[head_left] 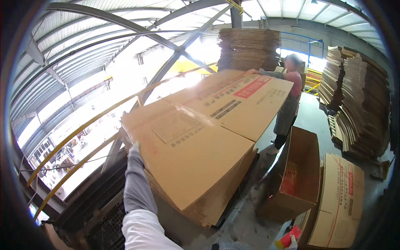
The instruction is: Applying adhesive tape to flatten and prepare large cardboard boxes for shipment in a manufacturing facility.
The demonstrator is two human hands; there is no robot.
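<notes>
A large flattened cardboard box (200, 121) with red and dark print lies tilted across a stack of flat cardboard (231, 179). At its near left edge my left hand (136, 148), in a light glove and grey sleeve, is closed on the rim; its fingertips are partly hidden. A co-worker (291, 83) in a pink top and dark apron holds the far edge. Low at the right, my right hand (293, 243), in a white glove, is closed around a small red and yellow object (290, 236) whose kind I cannot make out.
An open cardboard box (298, 175) with red scraps inside stands on the right. Beside it are printed flat boxes (337, 204). Tall cardboard stacks rise at the back (249, 48) and far right (362, 104). A yellow railing (83, 129) runs along the left.
</notes>
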